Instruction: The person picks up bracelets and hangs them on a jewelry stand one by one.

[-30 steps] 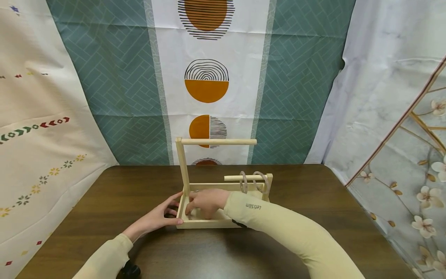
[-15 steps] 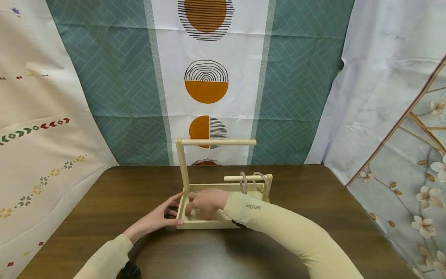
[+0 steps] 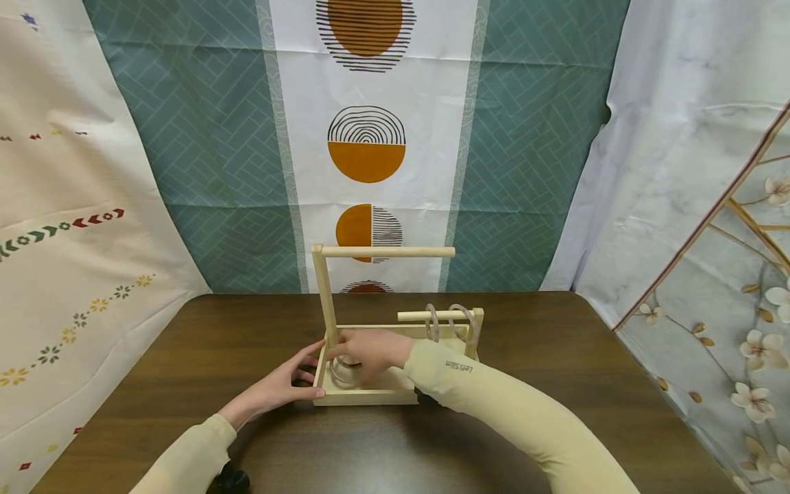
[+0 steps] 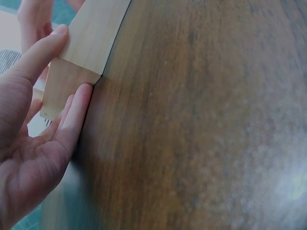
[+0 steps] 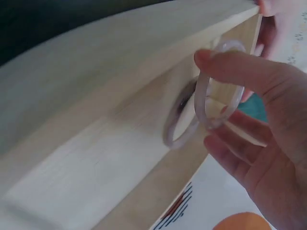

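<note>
A pale wooden jewellery stand has a tray base, a tall bar and a short bar. My left hand grips the tray's left end, thumb at the front corner and fingers along the end wall, as the left wrist view shows too. Inside the tray, my right hand pinches a translucent pale-lilac bangle between thumb and fingers, tilted up. Another bangle with a dark patch lies on the tray floor beside it. Two more bangles, a left one and a right one, hang on the short bar.
The tall post carries a bare upper bar above my right hand. Brown wooden table surrounds the stand. Patterned cloths hang behind and at both sides. A black object shows under my left sleeve.
My right hand has risen slightly and turned over the tray's left part, so a bangle now shows beneath it. My left hand and the stand stay in place.
</note>
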Demonstrator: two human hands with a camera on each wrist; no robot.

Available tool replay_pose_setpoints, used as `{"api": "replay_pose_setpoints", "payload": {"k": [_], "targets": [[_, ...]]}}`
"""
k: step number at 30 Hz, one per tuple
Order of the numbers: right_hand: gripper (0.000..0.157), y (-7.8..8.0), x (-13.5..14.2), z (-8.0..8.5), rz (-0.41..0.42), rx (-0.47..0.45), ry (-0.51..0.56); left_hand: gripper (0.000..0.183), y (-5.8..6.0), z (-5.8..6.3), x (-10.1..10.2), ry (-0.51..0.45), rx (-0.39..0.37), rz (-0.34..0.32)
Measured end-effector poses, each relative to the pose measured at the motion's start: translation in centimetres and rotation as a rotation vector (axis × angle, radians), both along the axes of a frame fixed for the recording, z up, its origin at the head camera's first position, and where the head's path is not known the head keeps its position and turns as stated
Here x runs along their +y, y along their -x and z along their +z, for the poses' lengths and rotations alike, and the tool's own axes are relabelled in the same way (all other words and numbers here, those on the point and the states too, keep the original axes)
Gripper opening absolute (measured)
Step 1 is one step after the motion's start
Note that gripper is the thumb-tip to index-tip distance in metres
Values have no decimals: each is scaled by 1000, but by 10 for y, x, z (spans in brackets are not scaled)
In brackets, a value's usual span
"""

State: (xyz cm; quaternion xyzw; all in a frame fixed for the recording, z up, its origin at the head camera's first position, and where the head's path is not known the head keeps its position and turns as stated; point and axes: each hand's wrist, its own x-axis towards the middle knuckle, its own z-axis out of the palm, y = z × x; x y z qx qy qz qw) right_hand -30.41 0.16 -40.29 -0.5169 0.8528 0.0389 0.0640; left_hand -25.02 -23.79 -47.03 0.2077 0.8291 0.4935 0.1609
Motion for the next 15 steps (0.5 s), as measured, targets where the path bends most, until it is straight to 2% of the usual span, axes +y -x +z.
{"api": "replay_pose_setpoints", "payload": {"k": [9,15], "targets": [[72,-17,1,15,-13,14,116,93,-1,1,0,7,-8,11],[80,-27,7,29,-5,-87,219,90,-2,3,0,21,-9,27]]}}
